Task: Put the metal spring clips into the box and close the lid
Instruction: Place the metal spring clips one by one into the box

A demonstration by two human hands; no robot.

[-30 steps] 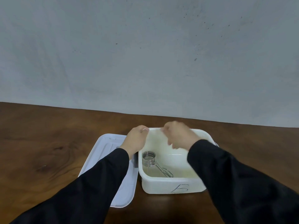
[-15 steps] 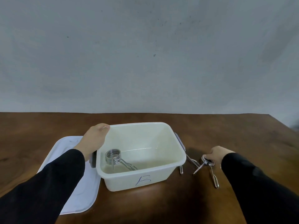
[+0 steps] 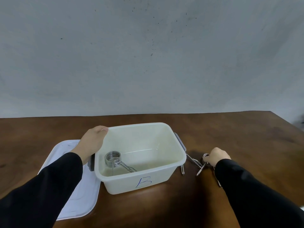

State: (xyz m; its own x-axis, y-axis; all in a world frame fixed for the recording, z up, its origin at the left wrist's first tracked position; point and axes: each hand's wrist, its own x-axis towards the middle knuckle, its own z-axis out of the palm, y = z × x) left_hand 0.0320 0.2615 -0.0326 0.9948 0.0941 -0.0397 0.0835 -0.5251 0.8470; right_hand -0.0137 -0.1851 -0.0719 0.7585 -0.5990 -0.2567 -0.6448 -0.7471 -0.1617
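Note:
A white plastic box marked with a blue letter stands open on the wooden table. One metal spring clip lies inside it at the left. My left hand grips the box's left rim. The white lid lies flat on the table left of the box, partly under my left arm. To the right of the box my right hand is closed on the coil of a spring clip resting on the table. Another clip lies between that one and the box.
The dark wooden table ends at a grey wall behind, and its right edge slants down at the far right. The box has grey latch handles on its short sides.
One second ago both hands were over the box. The right hand has since gone right to the clips on the table and closed on one; since half a second ago little has moved.

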